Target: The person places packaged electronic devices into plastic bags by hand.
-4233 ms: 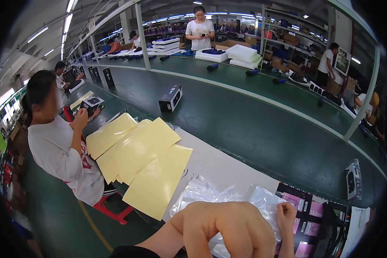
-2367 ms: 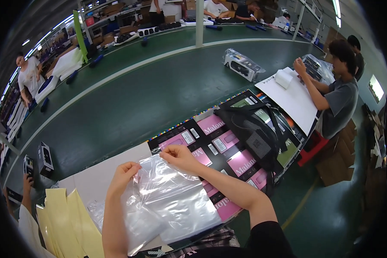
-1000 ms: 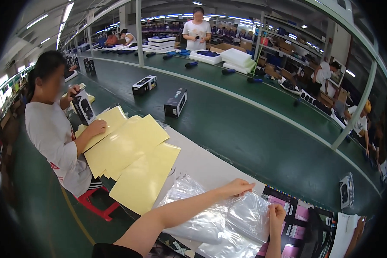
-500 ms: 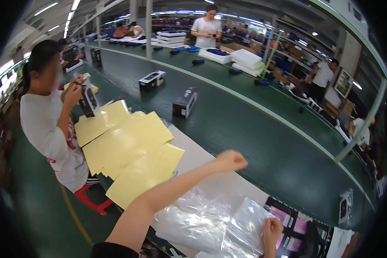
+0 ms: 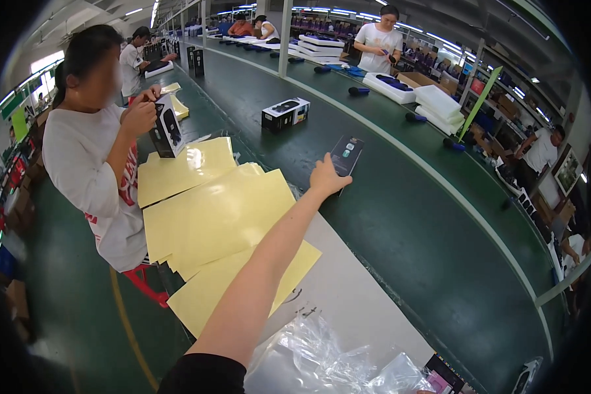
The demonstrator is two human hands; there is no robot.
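Note:
My left hand [image 5: 327, 177] is stretched far out over the green table. Its thumb and fingers are closed around the near end of a black printed box [image 5: 347, 152]. Only a sliver of skin at the bottom edge, beside the clear plastic bags [image 5: 308, 358], shows where my right hand is; its fingers are hidden. Under my left forearm lie overlapping yellow sheets [image 5: 220, 210], on and beside a pale board [image 5: 348, 276].
Another black-and-white box [image 5: 285, 115] stands farther along the green table [image 5: 414, 217]. At the left a seated person [image 5: 95, 157] holds an upright box [image 5: 167, 128]. A pale rail and posts run beyond the table. Dark cards with pink patches [image 5: 443, 375] lie at lower right.
My left hand has reached forward and left from above the board and taken hold of the black box. My right hand has almost dropped out of view. The whole view has swung left.

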